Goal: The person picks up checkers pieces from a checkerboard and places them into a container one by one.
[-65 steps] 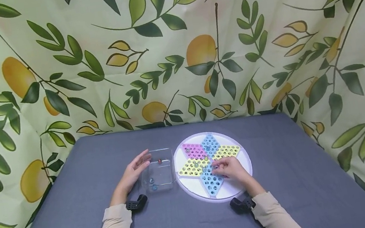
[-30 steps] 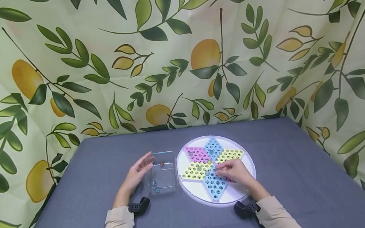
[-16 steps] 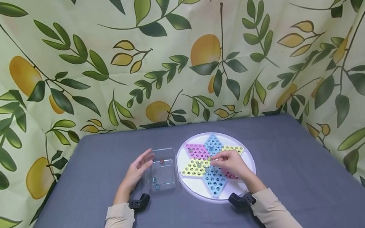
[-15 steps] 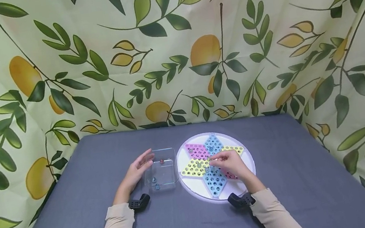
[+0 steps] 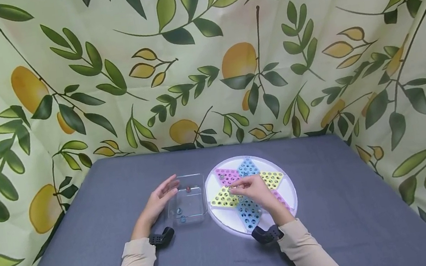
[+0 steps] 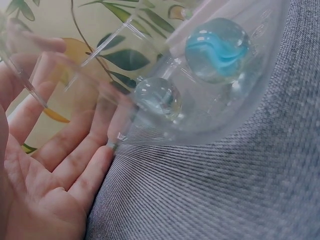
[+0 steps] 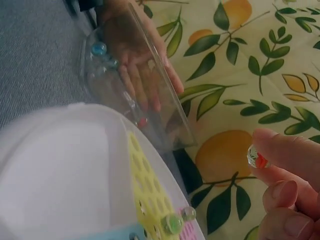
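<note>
My right hand (image 5: 257,191) is over the star-patterned Chinese checkers board (image 5: 224,222), above its left yellow section. Thumb and finger pinch a clear marble (image 7: 256,157) with a red-orange swirl, plain in the right wrist view. My left hand (image 5: 159,202) rests against the left side of a clear plastic box (image 5: 193,206), fingers extended and relaxed. Inside the box lie a blue-swirled marble (image 6: 217,50), a paler marble (image 6: 157,98) near it, and a reddish marble (image 5: 188,189) towards the back.
Green (image 7: 172,223) and clear (image 7: 188,214) marbles sit on the board by its yellow and pink sections. Box and board stand side by side on a grey cloth-covered table (image 5: 222,262). A leaf-and-fruit patterned curtain (image 5: 196,63) hangs behind.
My right hand has moved left across the board, from near its centre to over the left yellow section. My left hand stays beside the box.
</note>
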Motion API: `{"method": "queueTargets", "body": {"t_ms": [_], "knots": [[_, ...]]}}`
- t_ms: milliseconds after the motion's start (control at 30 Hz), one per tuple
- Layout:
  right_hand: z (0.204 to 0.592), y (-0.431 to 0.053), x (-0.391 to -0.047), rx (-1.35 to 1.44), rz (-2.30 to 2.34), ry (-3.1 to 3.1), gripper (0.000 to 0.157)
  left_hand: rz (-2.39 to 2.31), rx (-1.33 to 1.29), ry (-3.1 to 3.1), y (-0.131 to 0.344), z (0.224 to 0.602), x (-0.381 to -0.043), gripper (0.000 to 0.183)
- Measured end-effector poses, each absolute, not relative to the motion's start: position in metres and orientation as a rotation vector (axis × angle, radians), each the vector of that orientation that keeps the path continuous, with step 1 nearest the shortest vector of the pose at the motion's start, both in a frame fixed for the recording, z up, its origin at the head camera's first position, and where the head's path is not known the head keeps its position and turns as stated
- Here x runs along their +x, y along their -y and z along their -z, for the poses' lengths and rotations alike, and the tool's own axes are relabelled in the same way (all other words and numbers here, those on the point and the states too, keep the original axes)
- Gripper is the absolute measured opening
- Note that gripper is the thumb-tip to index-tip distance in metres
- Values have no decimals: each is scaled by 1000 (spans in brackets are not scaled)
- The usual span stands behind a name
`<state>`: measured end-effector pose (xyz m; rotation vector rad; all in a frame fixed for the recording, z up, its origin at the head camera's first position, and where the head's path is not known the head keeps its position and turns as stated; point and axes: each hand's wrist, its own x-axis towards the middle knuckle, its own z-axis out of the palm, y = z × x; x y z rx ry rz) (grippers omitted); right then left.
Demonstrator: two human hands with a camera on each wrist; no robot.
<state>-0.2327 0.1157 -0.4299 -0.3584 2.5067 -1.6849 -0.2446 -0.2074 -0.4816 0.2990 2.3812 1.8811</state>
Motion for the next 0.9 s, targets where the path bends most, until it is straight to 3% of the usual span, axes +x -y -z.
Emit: {"method": "queueTargets", "body": {"t_ms": [900], "knots": [[429,-77,-233,-544,1713,-2449,26,-1902,309,-2374,207,482,-245,57]]}}
